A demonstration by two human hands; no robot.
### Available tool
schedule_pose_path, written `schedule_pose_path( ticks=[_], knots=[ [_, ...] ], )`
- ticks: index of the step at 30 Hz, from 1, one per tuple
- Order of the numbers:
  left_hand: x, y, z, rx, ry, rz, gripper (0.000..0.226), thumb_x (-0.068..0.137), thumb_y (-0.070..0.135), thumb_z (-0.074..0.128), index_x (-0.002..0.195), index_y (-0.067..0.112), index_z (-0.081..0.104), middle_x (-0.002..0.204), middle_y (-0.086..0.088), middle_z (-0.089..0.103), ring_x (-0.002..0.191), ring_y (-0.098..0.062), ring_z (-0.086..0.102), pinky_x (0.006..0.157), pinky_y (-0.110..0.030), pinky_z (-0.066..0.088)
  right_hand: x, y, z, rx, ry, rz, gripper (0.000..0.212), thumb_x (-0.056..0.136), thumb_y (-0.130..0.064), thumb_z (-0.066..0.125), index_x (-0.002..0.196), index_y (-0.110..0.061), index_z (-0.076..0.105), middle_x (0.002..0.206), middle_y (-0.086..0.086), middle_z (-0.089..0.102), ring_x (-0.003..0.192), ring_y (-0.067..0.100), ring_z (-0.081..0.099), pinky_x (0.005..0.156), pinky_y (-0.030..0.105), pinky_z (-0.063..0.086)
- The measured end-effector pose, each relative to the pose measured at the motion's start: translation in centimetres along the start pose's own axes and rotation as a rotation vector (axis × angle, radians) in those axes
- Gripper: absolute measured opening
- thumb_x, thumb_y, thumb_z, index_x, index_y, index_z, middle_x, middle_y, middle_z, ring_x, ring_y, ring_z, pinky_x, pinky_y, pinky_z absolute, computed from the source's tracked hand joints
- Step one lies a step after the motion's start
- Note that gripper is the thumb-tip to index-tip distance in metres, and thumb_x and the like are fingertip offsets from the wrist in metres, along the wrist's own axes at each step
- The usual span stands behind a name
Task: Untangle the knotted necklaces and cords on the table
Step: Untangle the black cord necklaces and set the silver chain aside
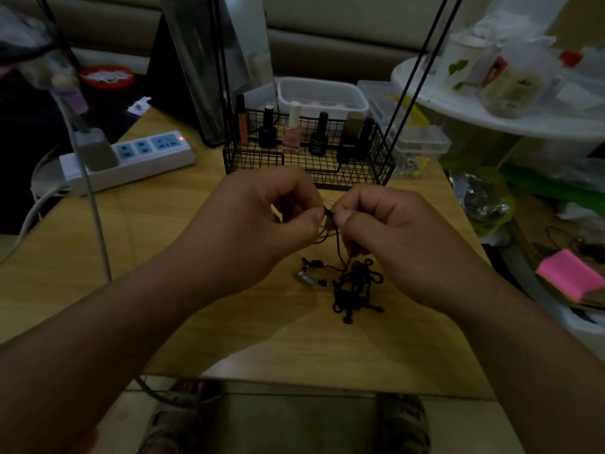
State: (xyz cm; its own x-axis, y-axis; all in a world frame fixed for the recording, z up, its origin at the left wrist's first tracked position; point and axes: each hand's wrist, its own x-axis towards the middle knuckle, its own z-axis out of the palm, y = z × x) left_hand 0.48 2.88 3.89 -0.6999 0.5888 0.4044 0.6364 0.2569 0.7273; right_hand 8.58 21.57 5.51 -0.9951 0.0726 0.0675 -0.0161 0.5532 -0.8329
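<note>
Above the table point(229, 339), pinched cord point(339, 252) hangs vertically

Light is dim and yellowish, and the whole view is underexposed. The left hand point(262, 221) and right hand point(393, 231) cast faint, soft shadows on the tabletop point(229, 339). The black cords point(357, 286) merge into a soft-edged clump. The edges bow with wide-angle distortion, and the upper-left corner is blurred.
</note>
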Motion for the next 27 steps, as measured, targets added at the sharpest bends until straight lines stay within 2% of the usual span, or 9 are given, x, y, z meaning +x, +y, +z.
schedule_pose_path(
  ticks=[3,6,9,11,15,18,21,24,27],
  knots=[
    [0.3,-0.2,-0.2,-0.077,0.021,-0.075,0.009,0.09,0.016,0.072,0.084,0.022,0.07,0.079,0.008,0.068,0.068,-0.002,0.062,0.061,-0.014,0.049,-0.3,0.2,0.2,-0.086,0.18,-0.117,0.007,0.095,-0.025,0.067,0.096,-0.032,0.066,0.09,-0.009,0.065,0.076,0.003,0.06,0.062,0.017,0.047],
    [0.4,-0.1,-0.4,-0.084,0.024,-0.093,0.005,0.088,0.02,0.071,0.083,0.022,0.07,0.08,0.008,0.069,0.068,-0.005,0.063,0.061,-0.015,0.05,-0.4,0.0,0.6,-0.232,0.247,-0.251,0.009,0.092,-0.026,0.075,0.098,-0.028,0.069,0.088,-0.011,0.062,0.076,0.0,0.056,0.064,0.008,0.039],
    [0.3,0.1,-0.3,-0.075,0.001,-0.094,0.003,0.085,0.023,0.07,0.083,0.022,0.069,0.079,0.006,0.068,0.068,-0.005,0.064,0.06,-0.017,0.051,0.0,0.2,0.9,-0.34,0.259,-0.326,0.004,0.092,-0.024,0.075,0.095,-0.025,0.071,0.087,-0.014,0.06,0.083,0.006,0.057,0.065,0.011,0.036],
    [0.2,0.1,-0.3,-0.078,-0.009,-0.096,0.005,0.087,0.021,0.073,0.083,0.021,0.07,0.076,0.004,0.067,0.062,-0.002,0.061,0.056,-0.013,0.045,0.1,0.4,1.0,-0.388,0.271,-0.357,0.003,0.093,-0.023,0.074,0.094,-0.024,0.072,0.087,-0.016,0.059,0.083,0.006,0.057,0.065,0.012,0.035],
    [0.2,0.0,-0.3,-0.089,-0.022,-0.103,0.005,0.086,0.019,0.074,0.083,0.019,0.071,0.073,0.002,0.067,0.057,0.0,0.056,0.054,-0.011,0.04,0.2,0.5,1.2,-0.441,0.281,-0.395,0.002,0.093,-0.021,0.072,0.092,-0.023,0.072,0.085,-0.014,0.06,0.08,0.007,0.057,0.063,0.021,0.043],
    [0.2,0.1,-0.3,-0.115,-0.026,-0.112,0.004,0.084,0.023,0.072,0.082,0.02,0.071,0.075,0.002,0.068,0.064,-0.003,0.06,0.057,-0.014,0.045,0.2,0.2,1.4,-0.394,0.293,-0.374,0.004,0.09,-0.019,0.074,0.089,-0.022,0.072,0.082,-0.013,0.061,0.078,0.011,0.059,0.06,0.02,0.043],
    [0.2,0.3,-0.2,-0.194,-0.025,-0.144,0.007,0.087,0.013,0.073,0.082,0.016,0.071,0.073,-0.002,0.068,0.063,-0.004,0.058,0.057,-0.017,0.048,0.0,0.0,1.7,-0.271,0.313,-0.318,0.009,0.087,-0.014,0.076,0.085,-0.021,0.072,0.076,-0.012,0.063,0.072,0.012,0.06,0.057,0.015,0.042],
    [0.3,0.3,0.0,-0.367,-0.028,-0.237,0.014,0.091,0.007,0.069,0.079,0.015,0.069,0.068,-0.001,0.064,0.063,-0.01,0.058,0.059,-0.023,0.051,-0.1,-0.2,2.0,-0.035,0.308,-0.227,0.01,0.086,-0.012,0.075,0.082,-0.019,0.071,0.071,-0.005,0.065,0.063,0.006,0.059,0.054,0.012,0.041],
    [0.4,0.4,0.4,-0.622,-0.059,-0.375,0.019,0.088,0.013,0.069,0.072,0.023,0.067,0.073,-0.003,0.06,0.065,-0.013,0.058,0.058,-0.026,0.05,-0.1,-0.4,2.3,0.082,0.34,-0.219,0.008,0.086,-0.01,0.072,0.081,-0.015,0.07,0.074,0.0,0.066,0.063,0.009,0.057,0.055,0.013,0.043]
  ],
)
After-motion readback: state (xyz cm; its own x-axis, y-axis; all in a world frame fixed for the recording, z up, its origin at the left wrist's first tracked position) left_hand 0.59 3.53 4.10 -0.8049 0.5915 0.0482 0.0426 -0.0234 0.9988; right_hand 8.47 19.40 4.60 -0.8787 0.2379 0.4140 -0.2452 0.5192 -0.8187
